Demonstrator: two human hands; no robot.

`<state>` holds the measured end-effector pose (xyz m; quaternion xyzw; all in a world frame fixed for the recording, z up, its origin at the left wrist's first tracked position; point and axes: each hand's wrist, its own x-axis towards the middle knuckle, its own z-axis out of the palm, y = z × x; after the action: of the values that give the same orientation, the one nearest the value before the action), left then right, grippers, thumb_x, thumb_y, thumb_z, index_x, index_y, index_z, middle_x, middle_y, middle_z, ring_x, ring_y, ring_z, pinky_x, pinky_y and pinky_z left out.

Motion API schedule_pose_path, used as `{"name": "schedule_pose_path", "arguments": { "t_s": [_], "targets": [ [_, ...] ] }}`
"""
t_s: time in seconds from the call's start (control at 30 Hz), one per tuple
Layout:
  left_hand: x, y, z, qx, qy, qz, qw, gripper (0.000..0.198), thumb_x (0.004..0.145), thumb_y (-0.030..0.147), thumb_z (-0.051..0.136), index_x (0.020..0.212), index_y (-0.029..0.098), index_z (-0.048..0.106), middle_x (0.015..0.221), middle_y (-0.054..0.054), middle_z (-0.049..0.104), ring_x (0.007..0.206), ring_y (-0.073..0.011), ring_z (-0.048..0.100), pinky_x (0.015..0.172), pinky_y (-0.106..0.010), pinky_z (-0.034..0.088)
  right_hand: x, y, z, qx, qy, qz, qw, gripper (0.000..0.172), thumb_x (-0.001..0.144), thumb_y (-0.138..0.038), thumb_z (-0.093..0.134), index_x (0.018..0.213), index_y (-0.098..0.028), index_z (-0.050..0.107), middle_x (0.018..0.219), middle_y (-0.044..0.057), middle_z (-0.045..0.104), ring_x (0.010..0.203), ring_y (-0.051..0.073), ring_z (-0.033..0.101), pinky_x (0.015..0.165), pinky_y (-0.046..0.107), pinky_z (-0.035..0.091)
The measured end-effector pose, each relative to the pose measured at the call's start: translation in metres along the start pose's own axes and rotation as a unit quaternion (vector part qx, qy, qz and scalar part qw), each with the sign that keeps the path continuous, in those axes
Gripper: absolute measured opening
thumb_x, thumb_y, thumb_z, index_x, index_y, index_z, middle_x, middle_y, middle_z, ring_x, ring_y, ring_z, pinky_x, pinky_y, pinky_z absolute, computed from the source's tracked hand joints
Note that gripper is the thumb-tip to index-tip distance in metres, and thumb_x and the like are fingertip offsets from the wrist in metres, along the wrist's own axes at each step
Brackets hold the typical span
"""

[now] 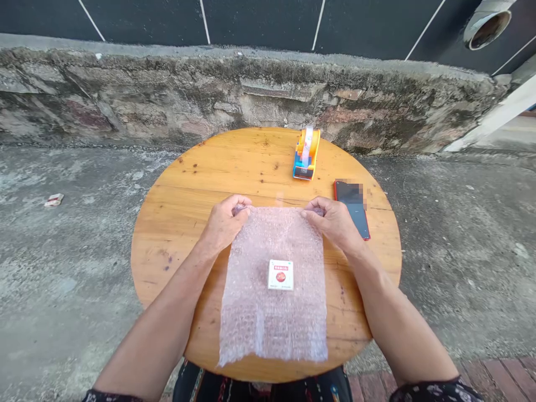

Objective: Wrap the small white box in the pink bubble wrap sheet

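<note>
A sheet of bubble wrap (276, 329) lies spread on the round wooden table, its near edge close to the table's front rim. On its middle sits a small white box (281, 275) with red print and a red round picture on top. My left hand (228, 220) pinches the far left corner of the sheet between thumb and fingers. At the far right corner, my right hand (329, 218) grips the sheet the same way. Neither hand touches the box.
A yellow and blue tape dispenser (305, 153) with a roll of clear tape stands at the table's (167, 223) far side. A phone (352, 206) in a red case lies just beyond my right hand. Behind the table runs a low stone wall (167, 100); a crumpled packet (54, 200) lies on the concrete.
</note>
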<state>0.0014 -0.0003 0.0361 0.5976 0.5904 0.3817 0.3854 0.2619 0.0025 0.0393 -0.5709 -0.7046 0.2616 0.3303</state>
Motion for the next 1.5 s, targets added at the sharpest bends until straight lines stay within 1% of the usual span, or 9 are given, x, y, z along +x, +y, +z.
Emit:
{"name": "schedule_pose_path", "arguments": {
  "t_s": [0.1,0.2,0.3,0.47,0.6,0.9,1.1,1.37,1.5],
  "targets": [
    [0.002,-0.005,0.0,0.038,0.014,0.026,0.999,0.034,0.073,0.029,0.062,0.106,0.02,0.064,0.074,0.001,0.062,0.06,-0.0124,0.051,0.055,-0.023,0.037,0.002,0.002,0.002,-0.116,0.02,0.0,0.993,0.011,0.079,-0.031,0.063,0.08,-0.02,0.066,0.071,0.001,0.066,0.065,0.015,0.058,0.063,0.028,0.04],
    [0.001,-0.009,-0.008,0.069,-0.049,0.033,0.996,0.052,0.072,0.026,0.063,0.123,0.021,0.056,0.08,-0.001,0.063,0.063,-0.0131,0.053,0.058,-0.024,0.038,0.002,0.007,0.001,-0.119,-0.016,-0.019,0.993,0.014,0.08,-0.028,0.061,0.089,-0.02,0.068,0.082,0.004,0.07,0.071,0.017,0.061,0.067,0.029,0.042],
    [0.0,-0.01,-0.017,0.093,-0.099,0.045,0.99,0.055,0.073,0.02,0.059,0.128,0.021,0.052,0.082,-0.001,0.063,0.064,-0.0132,0.052,0.061,-0.025,0.039,0.002,0.009,0.001,-0.1,-0.021,-0.031,0.994,0.018,0.081,-0.028,0.059,0.093,-0.019,0.068,0.082,0.004,0.071,0.07,0.017,0.062,0.067,0.028,0.043],
    [0.001,-0.006,-0.01,0.173,-0.017,0.075,0.982,0.052,0.079,0.018,0.054,0.131,0.021,0.05,0.08,-0.003,0.061,0.072,-0.0179,0.054,0.07,-0.03,0.041,0.005,0.009,0.01,-0.16,0.07,-0.029,0.984,0.019,0.083,-0.029,0.058,0.095,-0.019,0.069,0.088,0.006,0.072,0.074,0.02,0.062,0.07,0.032,0.044],
    [0.005,-0.007,0.0,0.233,0.023,0.088,0.968,0.053,0.082,0.019,0.054,0.135,0.02,0.047,0.085,-0.006,0.063,0.079,-0.0218,0.056,0.077,-0.033,0.041,0.011,0.015,0.017,-0.214,0.105,-0.041,0.97,0.02,0.085,-0.031,0.057,0.097,-0.02,0.069,0.096,0.007,0.073,0.081,0.023,0.063,0.078,0.035,0.042],
    [0.004,-0.005,0.002,0.344,0.031,0.027,0.938,0.053,0.086,0.022,0.054,0.137,0.022,0.041,0.09,-0.006,0.068,0.089,-0.0242,0.061,0.08,-0.036,0.044,0.016,0.02,0.025,-0.303,0.105,-0.031,0.947,0.026,0.085,-0.034,0.055,0.103,-0.019,0.066,0.09,0.009,0.072,0.081,0.025,0.063,0.076,0.034,0.041],
    [0.003,-0.003,0.003,0.38,0.036,0.02,0.924,0.051,0.088,0.023,0.052,0.137,0.023,0.041,0.101,-0.007,0.07,0.094,-0.0246,0.064,0.08,-0.036,0.047,0.014,0.014,0.025,-0.333,0.097,-0.016,0.938,0.03,0.085,-0.03,0.054,0.111,-0.019,0.063,0.088,0.009,0.072,0.081,0.025,0.064,0.073,0.032,0.042],
    [0.003,-0.002,0.003,0.39,0.035,0.032,0.92,0.049,0.087,0.021,0.051,0.135,0.021,0.043,0.101,-0.008,0.071,0.094,-0.0277,0.065,0.077,-0.037,0.048,0.013,0.016,0.025,-0.333,0.104,-0.012,0.937,0.032,0.083,-0.026,0.051,0.112,-0.02,0.063,0.085,0.008,0.072,0.078,0.025,0.065,0.067,0.031,0.042],
    [0.004,-0.006,0.003,0.372,0.047,0.04,0.926,0.048,0.086,0.021,0.052,0.134,0.02,0.045,0.101,-0.009,0.07,0.094,-0.0269,0.064,0.079,-0.038,0.049,0.012,0.016,0.024,-0.309,0.114,-0.021,0.944,0.031,0.083,-0.025,0.052,0.111,-0.02,0.063,0.093,0.008,0.071,0.081,0.026,0.065,0.066,0.032,0.044]
  ]
}}
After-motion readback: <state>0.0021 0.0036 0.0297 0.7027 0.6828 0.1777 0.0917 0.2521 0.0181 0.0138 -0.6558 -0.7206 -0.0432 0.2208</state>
